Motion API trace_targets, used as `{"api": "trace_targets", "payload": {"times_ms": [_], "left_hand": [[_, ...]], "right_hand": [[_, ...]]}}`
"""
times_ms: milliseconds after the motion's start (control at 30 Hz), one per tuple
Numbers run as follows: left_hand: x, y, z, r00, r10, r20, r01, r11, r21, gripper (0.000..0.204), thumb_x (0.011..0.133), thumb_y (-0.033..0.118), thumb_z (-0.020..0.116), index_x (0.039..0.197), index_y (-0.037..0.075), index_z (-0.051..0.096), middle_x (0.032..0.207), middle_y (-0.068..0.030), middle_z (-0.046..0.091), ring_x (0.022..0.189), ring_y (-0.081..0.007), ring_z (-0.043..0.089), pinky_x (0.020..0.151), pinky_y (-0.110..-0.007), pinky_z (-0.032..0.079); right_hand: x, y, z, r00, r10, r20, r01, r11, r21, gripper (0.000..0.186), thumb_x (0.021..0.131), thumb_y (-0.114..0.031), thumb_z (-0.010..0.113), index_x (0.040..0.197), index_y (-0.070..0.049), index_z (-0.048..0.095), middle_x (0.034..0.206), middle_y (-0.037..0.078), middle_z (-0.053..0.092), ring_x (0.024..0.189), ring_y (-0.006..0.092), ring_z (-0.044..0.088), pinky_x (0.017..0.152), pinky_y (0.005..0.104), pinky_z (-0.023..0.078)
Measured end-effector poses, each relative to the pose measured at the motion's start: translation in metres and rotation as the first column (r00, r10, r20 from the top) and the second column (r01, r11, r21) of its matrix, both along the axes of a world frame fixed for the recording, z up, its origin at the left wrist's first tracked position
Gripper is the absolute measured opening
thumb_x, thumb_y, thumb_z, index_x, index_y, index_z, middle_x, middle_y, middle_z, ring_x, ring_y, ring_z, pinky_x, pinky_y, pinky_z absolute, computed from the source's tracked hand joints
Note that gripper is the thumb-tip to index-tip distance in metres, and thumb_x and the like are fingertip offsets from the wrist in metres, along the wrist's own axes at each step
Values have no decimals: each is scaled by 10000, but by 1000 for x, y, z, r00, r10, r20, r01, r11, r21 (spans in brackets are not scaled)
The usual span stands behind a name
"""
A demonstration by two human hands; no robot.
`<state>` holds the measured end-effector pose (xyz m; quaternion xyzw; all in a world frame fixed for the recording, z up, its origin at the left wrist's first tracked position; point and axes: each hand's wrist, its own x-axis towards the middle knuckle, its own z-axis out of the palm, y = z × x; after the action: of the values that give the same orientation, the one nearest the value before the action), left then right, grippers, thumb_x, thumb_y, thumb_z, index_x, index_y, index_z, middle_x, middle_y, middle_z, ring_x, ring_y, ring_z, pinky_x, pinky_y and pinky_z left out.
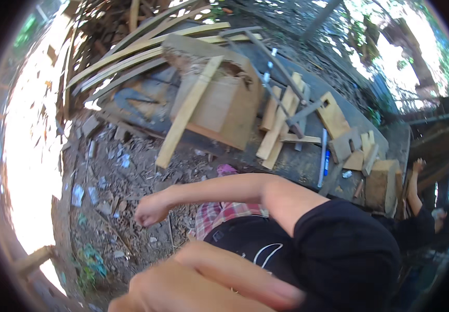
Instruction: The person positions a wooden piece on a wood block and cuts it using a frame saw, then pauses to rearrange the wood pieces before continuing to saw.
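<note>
My right arm reaches across to the left, and my right hand [153, 208] hangs above the littered ground with its fingers curled in and nothing seen in them. Close to the camera at the lower edge is my left hand [198, 283], blurred, with one bent finger pointing right; what it may hold is hidden. Beyond the right hand, a pale wooden slat [190, 112] leans across a big wooden block [245, 112] with a rough, hollowed end. To the block's right a frame saw [281, 67] lies over several wooden sticks [279, 127].
A low dark workbench [307, 174] carries a slotted wood piece [333, 114], a blue marker [327, 162], a grey rod [322, 156] and a squared block [382, 182]. Long strips [126, 62] lie at the back left. Another person's arm [414, 184] shows at far right.
</note>
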<state>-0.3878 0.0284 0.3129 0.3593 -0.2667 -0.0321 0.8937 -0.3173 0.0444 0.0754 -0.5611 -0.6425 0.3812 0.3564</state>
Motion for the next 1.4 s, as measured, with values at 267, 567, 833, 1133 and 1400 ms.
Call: {"api": "trace_targets", "payload": {"times_ms": [267, 567, 833, 1133, 1400], "left_hand": [[-8, 31, 2, 876, 377, 302, -459, 843, 281, 503, 1004, 399, 402, 1169, -53, 547, 1137, -213, 568, 1025, -306, 574, 904, -443, 471], [9, 52, -10, 144, 415, 898, -976, 211, 59, 529, 999, 434, 403, 1208, -42, 503, 1197, -176, 540, 1030, -270, 563, 916, -425, 463], [-14, 0, -201, 621, 780, 83, -260, 105, 960, 475, 1010, 307, 442, 1351, -22, 411, 1293, -156, 425, 1125, -238, 473, 930, -357, 400], [-243, -71, -366, -258, 357, -898, 465, 860, 209, 539, 949, 475, 494, 1184, 1, 600, 1026, -200, 660, 979, -316, 635, 830, -386, 489], [12, -115, -298, 573, 818, -60, 37, 47, 998, 212, 927, 139, 569, 1074, 5, 641, 930, -110, 613, 852, -185, 591, 770, -319, 464]], "right_hand": [[-6, -193, -26, 747, -645, -165, 537, 730, -423, 256, 923, -227, 555, 1065, -27, 628, 921, 157, 675, 863, 258, 658, 771, 373, 502], [-26, -405, -85, -510, -860, 27, 757, -463, -461, 138, 900, -63, 586, 1026, -33, 539, 777, 45, 553, 571, 117, 577, 462, 263, 480], [96, -556, -142, -870, -493, 25, 403, -739, -540, 435, 896, -362, 647, 1117, -7, 528, 925, 109, 569, 836, 197, 613, 714, 318, 536], [135, -572, -167, -832, 69, -551, 550, -43, -834, 573, 817, -499, 709, 1082, -19, 544, 1045, 153, 591, 1018, 336, 592, 966, 512, 439], [153, -556, -178, -868, 82, -489, 478, -123, -870, 379, 822, -415, 730, 737, -103, 533, 581, -3, 508, 520, 170, 510, 590, 379, 445]]}}
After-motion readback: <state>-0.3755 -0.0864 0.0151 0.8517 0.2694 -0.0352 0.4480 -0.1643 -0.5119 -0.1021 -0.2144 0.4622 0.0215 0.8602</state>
